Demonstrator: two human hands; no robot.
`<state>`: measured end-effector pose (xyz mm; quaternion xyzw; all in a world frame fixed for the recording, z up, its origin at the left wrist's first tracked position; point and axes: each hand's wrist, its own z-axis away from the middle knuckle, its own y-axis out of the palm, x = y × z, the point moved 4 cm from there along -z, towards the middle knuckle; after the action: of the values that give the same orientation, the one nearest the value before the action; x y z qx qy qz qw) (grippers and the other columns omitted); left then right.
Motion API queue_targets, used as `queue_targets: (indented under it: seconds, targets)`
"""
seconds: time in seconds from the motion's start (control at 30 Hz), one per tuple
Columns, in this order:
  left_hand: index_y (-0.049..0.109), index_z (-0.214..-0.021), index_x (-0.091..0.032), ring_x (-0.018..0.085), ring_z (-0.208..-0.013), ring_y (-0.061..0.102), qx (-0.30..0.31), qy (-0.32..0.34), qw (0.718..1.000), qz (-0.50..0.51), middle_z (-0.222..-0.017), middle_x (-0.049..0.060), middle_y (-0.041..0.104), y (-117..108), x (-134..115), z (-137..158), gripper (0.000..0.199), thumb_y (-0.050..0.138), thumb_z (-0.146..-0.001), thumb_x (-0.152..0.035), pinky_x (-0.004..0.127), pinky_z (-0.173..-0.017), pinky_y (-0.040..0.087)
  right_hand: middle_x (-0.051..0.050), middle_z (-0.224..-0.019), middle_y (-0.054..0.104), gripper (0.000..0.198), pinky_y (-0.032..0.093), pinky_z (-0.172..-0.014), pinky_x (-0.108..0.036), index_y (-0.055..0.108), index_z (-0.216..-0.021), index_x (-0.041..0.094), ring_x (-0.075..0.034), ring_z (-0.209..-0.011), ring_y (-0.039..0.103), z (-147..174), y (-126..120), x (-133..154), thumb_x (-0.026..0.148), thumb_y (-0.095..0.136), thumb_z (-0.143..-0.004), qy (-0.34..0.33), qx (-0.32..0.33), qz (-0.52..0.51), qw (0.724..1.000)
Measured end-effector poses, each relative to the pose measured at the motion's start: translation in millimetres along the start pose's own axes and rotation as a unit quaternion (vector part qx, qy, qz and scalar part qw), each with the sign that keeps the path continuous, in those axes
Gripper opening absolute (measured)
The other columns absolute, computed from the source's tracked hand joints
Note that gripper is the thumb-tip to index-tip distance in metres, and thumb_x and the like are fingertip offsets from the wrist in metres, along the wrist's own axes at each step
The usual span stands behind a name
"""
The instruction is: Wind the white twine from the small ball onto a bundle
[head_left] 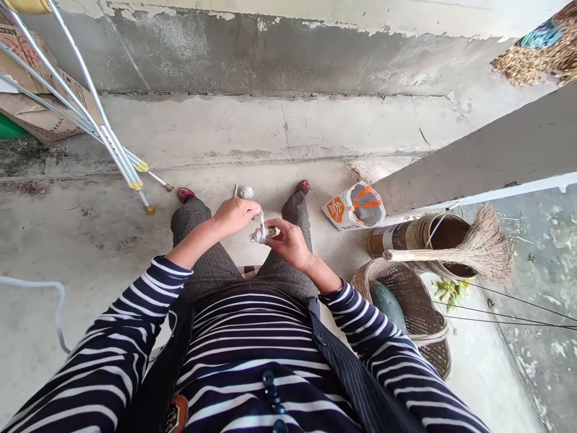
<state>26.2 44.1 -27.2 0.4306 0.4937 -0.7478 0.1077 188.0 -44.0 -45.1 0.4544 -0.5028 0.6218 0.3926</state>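
My left hand (237, 215), on the left above my lap, pinches a strand of white cord (262, 220) between thumb and fingers. My right hand (292, 243) is closed around a small bundle of wound white cord (258, 235), just below and to the right of the left hand. The strand runs from the left fingertips down to this bundle. What lies inside the winding is too small to make out. Beyond my left hand, a ball of white cord (246, 192) rests on the floor between my feet.
Metal crutches (108, 135) lean at the left near cardboard boxes (67, 90). To the right stand a white and orange box (356, 206), a bucket on its side (406, 234) with a straw broom (489, 246) across it, and a wicker basket (417, 300) holding a dark green round thing.
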Motion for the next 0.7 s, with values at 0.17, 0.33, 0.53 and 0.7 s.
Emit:
queue_targets:
  seconds: [0.17, 0.33, 0.53, 0.7]
  targets:
    - [0.074, -0.075, -0.017, 0.015, -0.057, 0.064, 0.088, -0.025, 0.984, 0.152, -0.067, 0.004, 0.072, 19, 24, -1, 0.024, 0.055, -0.085, -0.027, 0.022, -0.051, 0.044, 0.0, -0.098, 0.069, 0.057, 0.058, -0.063, -0.023, 0.067, -0.115, 0.026, -0.016, -0.088, 0.063, 2, 2, 1, 0.019, 0.087, -0.062, 0.05, 0.0, -0.21, 0.976]
    - [0.076, -0.077, -0.016, 0.013, -0.057, 0.061, 0.093, -0.017, 0.988, 0.125, -0.065, 0.003, 0.071, 16, 31, 2, 0.023, 0.059, -0.085, -0.029, 0.021, -0.053, 0.045, -0.003, -0.101, 0.072, 0.048, 0.065, -0.068, -0.03, 0.075, -0.105, 0.022, -0.018, -0.087, 0.066, 1, 2, 5, 0.028, 0.093, -0.061, 0.068, 0.03, -0.322, 0.944]
    - [0.074, -0.077, -0.017, 0.016, -0.068, 0.068, 0.098, -0.049, 0.976, 0.19, -0.072, 0.004, 0.073, 30, 42, 4, 0.021, 0.058, -0.085, -0.026, 0.023, -0.064, 0.054, -0.001, -0.089, 0.071, 0.045, 0.065, -0.064, -0.028, 0.075, -0.098, 0.021, -0.015, -0.079, 0.065, -7, -20, 22, 0.028, 0.095, -0.058, 0.065, -0.048, -0.334, 0.939]
    - [0.071, -0.076, -0.017, 0.017, -0.074, 0.071, 0.116, -0.061, 0.964, 0.233, -0.078, 0.006, 0.074, 48, 62, 5, 0.024, 0.061, -0.085, -0.037, 0.026, -0.07, 0.059, -0.001, -0.088, 0.071, 0.042, 0.065, -0.062, -0.029, 0.074, -0.094, 0.022, -0.016, -0.079, 0.065, -10, -44, 49, 0.027, 0.095, -0.059, 0.035, -0.097, -0.328, 0.939]
